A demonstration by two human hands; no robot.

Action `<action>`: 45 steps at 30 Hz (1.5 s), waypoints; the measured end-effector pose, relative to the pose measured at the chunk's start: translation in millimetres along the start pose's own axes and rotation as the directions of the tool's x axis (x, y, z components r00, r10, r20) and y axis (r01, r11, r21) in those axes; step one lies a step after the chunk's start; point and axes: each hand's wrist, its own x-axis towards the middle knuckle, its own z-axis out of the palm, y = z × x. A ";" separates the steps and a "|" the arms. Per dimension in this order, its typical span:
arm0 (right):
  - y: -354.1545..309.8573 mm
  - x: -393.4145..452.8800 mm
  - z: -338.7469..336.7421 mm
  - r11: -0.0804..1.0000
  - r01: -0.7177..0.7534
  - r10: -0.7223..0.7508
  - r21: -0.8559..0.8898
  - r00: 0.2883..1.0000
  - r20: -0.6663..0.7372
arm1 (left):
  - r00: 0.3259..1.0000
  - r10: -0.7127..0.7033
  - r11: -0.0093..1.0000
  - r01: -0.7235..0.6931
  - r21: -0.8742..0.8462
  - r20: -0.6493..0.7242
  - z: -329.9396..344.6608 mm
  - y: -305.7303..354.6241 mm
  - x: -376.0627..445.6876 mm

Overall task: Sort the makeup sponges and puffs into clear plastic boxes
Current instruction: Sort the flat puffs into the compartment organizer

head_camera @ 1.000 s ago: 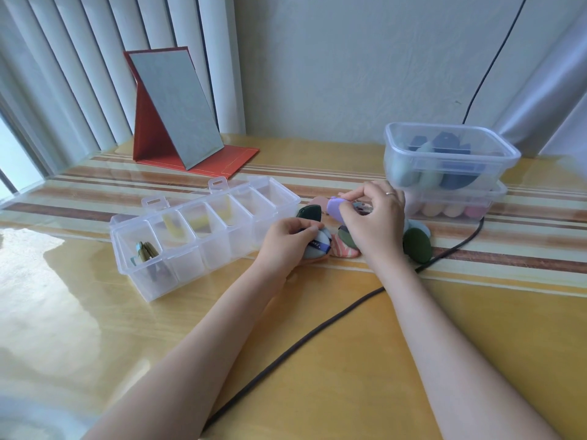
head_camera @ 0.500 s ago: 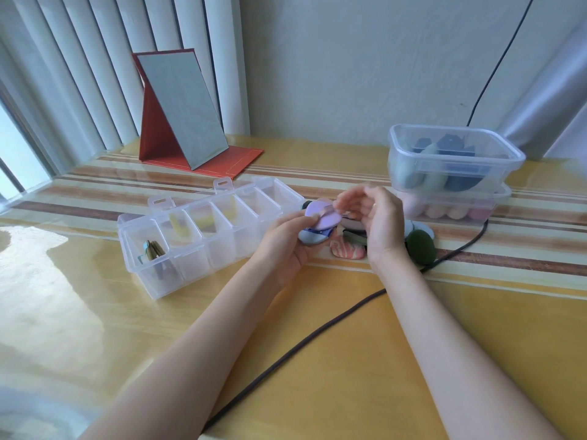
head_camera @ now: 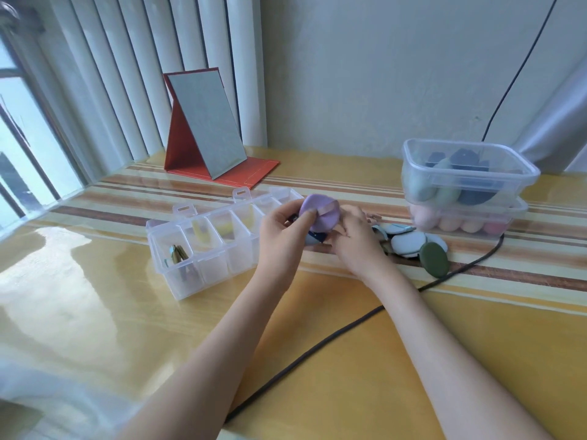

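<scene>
My left hand (head_camera: 281, 231) pinches the purple puff (head_camera: 319, 212), right hand (head_camera: 352, 235) touching it w/ relaxed fingers; compartment box (head_camera: 203, 246) sits just left, so left's nearer.

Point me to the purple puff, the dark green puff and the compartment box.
purple puff (head_camera: 320, 214): head view, middle of its round face.
dark green puff (head_camera: 434, 259): head view, middle of the disc.
compartment box (head_camera: 203, 274): head view, near front wall.

Lilac round puff (head_camera: 320, 213) tilted in my fingers; grey and green puffs (head_camera: 416, 246) lie at 3 o'clock of it, compartment box (head_camera: 203, 249) at 9.
</scene>
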 end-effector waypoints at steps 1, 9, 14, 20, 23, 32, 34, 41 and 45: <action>-1.7 -0.7 -0.5 0.996 0.043 -0.040 -0.074 0.999 0.035 | 1.000 0.013 1.000 -0.013 0.002 -0.018 -4.2 3.3 0.8; -20.4 -12.8 6.3 0.954 0.166 -0.136 -0.248 0.982 0.132 | 0.998 0.063 0.985 -0.058 0.159 -0.026 -49.9 28.4 15.9; -24.7 -11.2 11.5 0.932 0.158 -0.148 -0.326 0.987 0.057 | 0.994 0.054 0.973 -0.031 0.227 -0.093 -78.7 37.5 26.3; -25.9 -12.8 2.8 0.927 0.124 -0.143 -0.355 0.989 -0.028 | 0.986 -0.031 0.981 0.061 0.183 -0.164 -103.5 43.0 32.2; -33.7 -11.6 10.0 0.885 0.151 -0.237 -0.440 0.960 -0.147 | 0.988 -0.049 0.970 0.082 0.227 -0.147 -111.1 38.6 32.5; -116.5 17.0 78.9 0.959 0.144 -0.174 0.243 0.979 0.106 | 0.971 0.086 0.957 -0.018 0.289 -0.222 -115.4 38.1 22.6; -120.3 22.2 89.8 0.955 0.126 -0.150 0.270 0.986 0.069 | 0.934 0.076 0.977 0.001 0.215 -0.350 -117.4 35.7 21.0; -124.9 27.8 78.1 0.985 0.093 -0.098 0.144 0.995 0.032 | 0.823 0.085 0.988 0.005 0.157 -0.561 -129.6 24.7 27.9; -134.2 20.0 66.5 0.988 0.118 -0.101 -0.097 0.981 0.165 | 0.803 0.046 0.995 0.016 0.097 -0.595 -133.4 19.0 33.3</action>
